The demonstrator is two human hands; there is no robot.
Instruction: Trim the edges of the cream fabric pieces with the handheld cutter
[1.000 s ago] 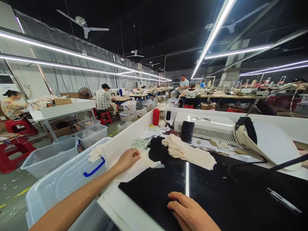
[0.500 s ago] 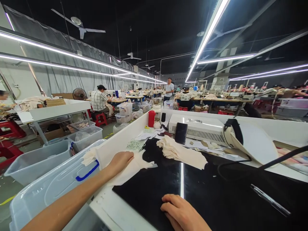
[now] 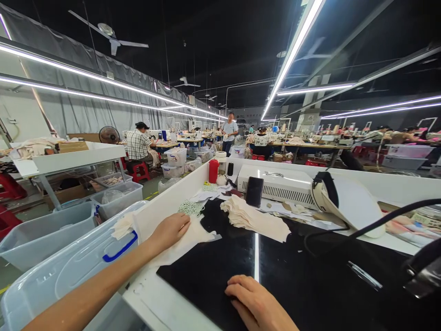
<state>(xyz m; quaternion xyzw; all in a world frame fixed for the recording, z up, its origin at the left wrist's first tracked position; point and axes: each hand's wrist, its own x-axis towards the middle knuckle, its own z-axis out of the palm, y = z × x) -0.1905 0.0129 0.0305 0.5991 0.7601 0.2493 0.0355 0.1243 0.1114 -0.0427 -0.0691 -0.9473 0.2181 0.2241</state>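
A thin cream cloth piece (image 3: 193, 236) is pinched by the left hand (image 3: 168, 231) on the bench (image 3: 151, 294). The right hand (image 3: 257, 305) is laid flat on the black mat (image 3: 220, 271). The cloth would next need to be lifted gently.

large garment factory floor: long rows of worktables (image 3: 303, 146) under strip lights (image 3: 292, 53), ceiling fans (image 3: 110, 39), seated workers (image 3: 138, 145) on red stools (image 3: 138, 171), clear plastic bins (image 3: 48, 230) on floor, stacked cream fabric pieces (image 3: 255, 218) on near bench, white press machine (image 3: 279, 181) behind.
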